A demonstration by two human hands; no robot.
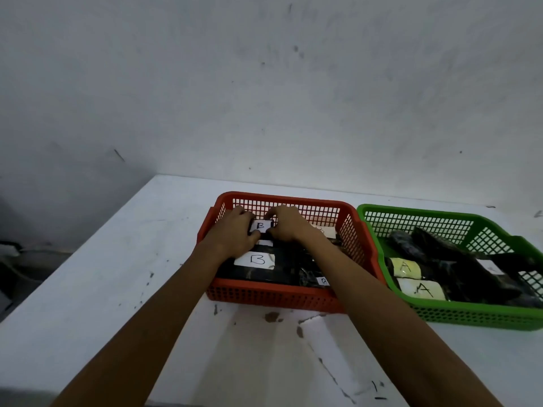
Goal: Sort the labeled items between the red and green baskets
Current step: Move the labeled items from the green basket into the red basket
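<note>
Both my hands are inside the red basket [282,298], near its far wall. My left hand [235,233] and right hand [286,226] pinch a small dark packet [261,227] between them, fingers curled closed on its two sides, its white label marked B facing up. Under my wrists lie more dark B packets [258,267]. The green basket [470,315] stands just beside, to the right, holding dark packets marked A [421,289], on the white table [117,274].

A bare, makeshift workroom: a scuffed white desk [123,289] pushed against a stained, unadorned wall [264,83], carrying only plastic sorting baskets [282,298].
</note>
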